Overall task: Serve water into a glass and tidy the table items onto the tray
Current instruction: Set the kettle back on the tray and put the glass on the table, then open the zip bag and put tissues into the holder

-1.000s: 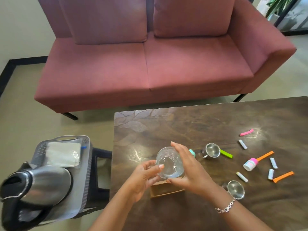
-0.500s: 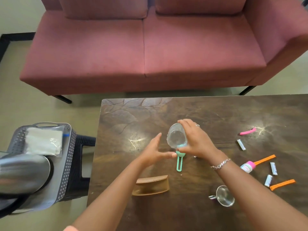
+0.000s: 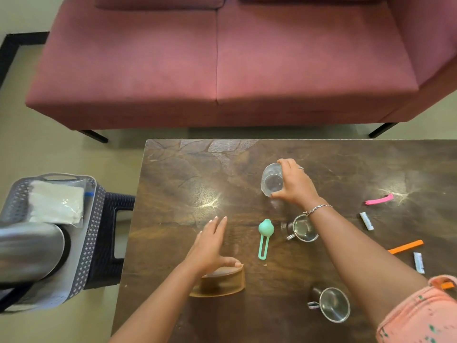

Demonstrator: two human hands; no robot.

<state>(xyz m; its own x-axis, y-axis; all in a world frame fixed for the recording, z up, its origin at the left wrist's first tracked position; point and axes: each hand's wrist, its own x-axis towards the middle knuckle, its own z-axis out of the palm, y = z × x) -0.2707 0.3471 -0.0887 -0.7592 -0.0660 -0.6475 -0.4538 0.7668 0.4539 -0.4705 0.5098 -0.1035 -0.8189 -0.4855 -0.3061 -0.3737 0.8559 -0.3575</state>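
Observation:
A clear glass (image 3: 271, 179) with water in it stands on the dark wooden table (image 3: 188, 174), far from me near the middle. My right hand (image 3: 295, 184) is wrapped around its right side. My left hand (image 3: 211, 246) hovers flat and open over the table, its thumb touching the top of a brown wooden holder (image 3: 222, 280). A grey woven tray (image 3: 92, 233) sits on a dark stool at the left, with a steel kettle (image 3: 29, 251) and a white packet (image 3: 57, 205) on it.
A mint green scoop (image 3: 265, 235) and two small steel cups (image 3: 304, 229) (image 3: 332, 306) lie near my arms. Pink (image 3: 379, 199) and orange (image 3: 405, 246) sticks and small white sachets (image 3: 366, 220) are scattered at the right. A pink sofa (image 3: 217, 60) stands beyond the table.
My right hand carried the glass away from me and set it down farther out on the table. My left hand let go of it and dropped back over the wooden holder.

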